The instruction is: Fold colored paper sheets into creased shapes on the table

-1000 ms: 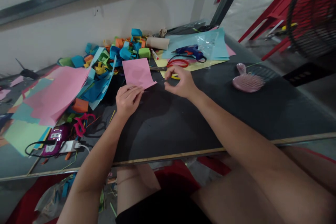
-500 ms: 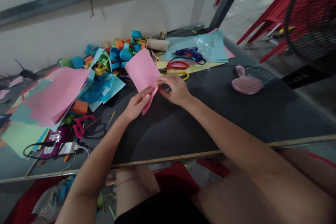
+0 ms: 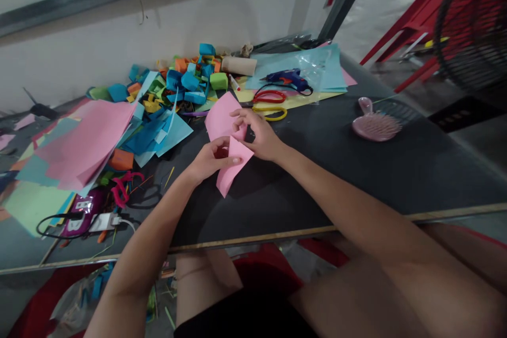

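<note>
A pink paper sheet (image 3: 224, 117) is bent over, its near part folded up and slanting toward me above the dark table (image 3: 253, 208). My left hand (image 3: 212, 160) pinches the folded part, thumb on top and fingers behind the paper. At the sheet's right side is my right hand (image 3: 259, 134), with its fingers curved over the paper and its thumb near the fold. Whether its fingertips grip the paper is hard to make out. Red-handled scissors (image 3: 269, 96) and yellow-handled scissors (image 3: 276, 113) lie just beyond my right hand.
Colored paper pieces (image 3: 190, 81) are heaped at the back beside a cardboard tube (image 3: 239, 66). A blue glue gun (image 3: 288, 79) rests on paper sheets. Pink sheets (image 3: 91, 137) lie left, a pink hairbrush (image 3: 376, 125) right. A fan (image 3: 475, 26) stands far right.
The near part of the pink paper has opened up and now shows a wider flap. The far part has come down toward me. My right hand's fingers have lifted and spread slightly.
</note>
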Action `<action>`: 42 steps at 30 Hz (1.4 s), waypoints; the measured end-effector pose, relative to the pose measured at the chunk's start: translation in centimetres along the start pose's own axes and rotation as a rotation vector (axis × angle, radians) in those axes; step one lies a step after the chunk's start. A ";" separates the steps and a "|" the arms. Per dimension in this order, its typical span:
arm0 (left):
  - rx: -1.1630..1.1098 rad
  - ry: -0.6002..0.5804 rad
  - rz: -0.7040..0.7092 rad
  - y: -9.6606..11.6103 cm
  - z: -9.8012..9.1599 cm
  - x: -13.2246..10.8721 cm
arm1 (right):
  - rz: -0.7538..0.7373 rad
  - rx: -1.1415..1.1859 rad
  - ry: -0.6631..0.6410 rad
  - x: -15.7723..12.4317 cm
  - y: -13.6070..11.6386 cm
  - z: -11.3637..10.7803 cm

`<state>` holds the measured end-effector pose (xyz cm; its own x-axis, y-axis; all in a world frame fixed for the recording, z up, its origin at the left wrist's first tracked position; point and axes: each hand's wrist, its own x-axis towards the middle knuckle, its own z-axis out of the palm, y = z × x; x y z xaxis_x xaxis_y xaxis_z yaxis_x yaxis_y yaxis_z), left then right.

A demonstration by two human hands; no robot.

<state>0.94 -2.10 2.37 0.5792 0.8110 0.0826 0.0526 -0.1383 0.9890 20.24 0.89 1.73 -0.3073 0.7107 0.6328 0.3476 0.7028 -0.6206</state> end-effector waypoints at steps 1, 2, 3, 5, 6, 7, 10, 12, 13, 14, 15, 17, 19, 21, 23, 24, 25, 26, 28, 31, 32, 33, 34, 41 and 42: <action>-0.001 -0.007 0.015 0.0 0.0 0.0 | 0.005 -0.020 -0.007 0.0 0.0 -0.1; -0.006 -0.008 0.032 0.1 -0.1 0.0 | 0.010 -0.040 -0.011 0.1 0.1 -0.2; -0.014 -0.012 0.043 0.0 -0.2 -0.1 | 0.014 -0.061 -0.006 0.1 0.1 -0.4; -0.051 -0.008 0.037 -0.1 -0.3 -0.2 | 0.030 -0.098 0.034 0.4 0.1 -0.9; -0.081 0.005 0.016 -0.1 -0.3 -0.3 | 0.040 -0.106 0.060 0.5 0.0 -1.2; -0.118 0.023 -0.015 -0.2 -0.2 -0.4 | 0.054 -0.102 0.080 0.6 -0.1 -1.6; -0.242 0.107 -0.099 -0.1 0.1 -0.6 | 0.105 -0.050 0.096 0.9 -0.7 -2.5; -0.310 0.179 -0.076 0.2 0.3 -0.6 | 0.136 -0.014 0.096 1.0 -1.5 -3.0; -0.334 0.227 -0.038 0.3 0.3 -0.5 | 0.146 0.001 0.097 1.1 -2.1 -3.2; -0.349 0.279 0.008 0.3 0.3 -0.4 | 0.154 0.014 0.093 1.1 -2.6 -3.4; -0.357 0.332 0.051 0.4 0.1 -0.3 | 0.162 0.025 0.082 1.2 -3.1 -3.5; -0.352 0.420 0.112 0.3 -0.3 -0.2 | 0.190 0.044 0.034 1.3 -3.7 -3.8; -0.334 0.498 0.155 0.1 -0.9 0.0 | 0.241 0.082 -0.044 1.5 -3.4 -4.2; -0.314 0.570 0.195 -0.1 -1.4 0.1 | 0.315 0.157 -0.152 1.6 -2.5 -4.9; -0.311 0.598 0.196 -0.2 -1.7 0.2 | 0.413 0.242 -0.295 1.7 -1.4 -6.0; -0.317 0.589 0.179 -0.2 -1.9 0.2 | 0.469 0.270 -0.371 1.8 -1.0 -6.6; -0.326 0.571 0.157 -0.1 -1.9 0.1 | 0.525 0.283 -0.428 1.9 -0.7 -7.2; -0.331 0.552 0.133 -0.1 -2.0 0.1 | 0.576 0.283 -0.466 1.9 -0.5 -7.9; -0.326 0.532 0.085 0.0 -2.1 0.2 | 0.642 0.246 -0.493 2.1 -0.3 -9.1; -0.304 0.542 -0.023 -0.1 -2.2 0.4 | 0.654 0.092 -0.498 2.1 0.4 -10.3; -0.295 0.546 -0.059 -0.3 -2.2 0.5 | 0.642 0.018 -0.506 2.1 0.9 -10.5; -0.276 0.553 -0.088 -0.4 -2.2 0.5 | 0.622 -0.060 -0.509 2.0 1.4 -10.4; -0.236 0.566 -0.108 -0.6 -2.1 0.5 | 0.596 -0.139 -0.501 1.9 2.0 -10.2; 0.230 0.588 -0.046 -0.9 -0.2 0.0 | 0.231 -0.198 -0.157 0.9 1.3 -4.2; 0.234 0.575 -0.029 -0.8 0.1 -0.1 | 0.233 -0.104 -0.163 0.8 0.6 -3.1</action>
<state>0.93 -2.11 1.55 0.0478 0.9836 0.1738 0.2763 -0.1802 0.9440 22.91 1.80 3.34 -0.3440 0.8538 0.3908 0.5115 0.5195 -0.6845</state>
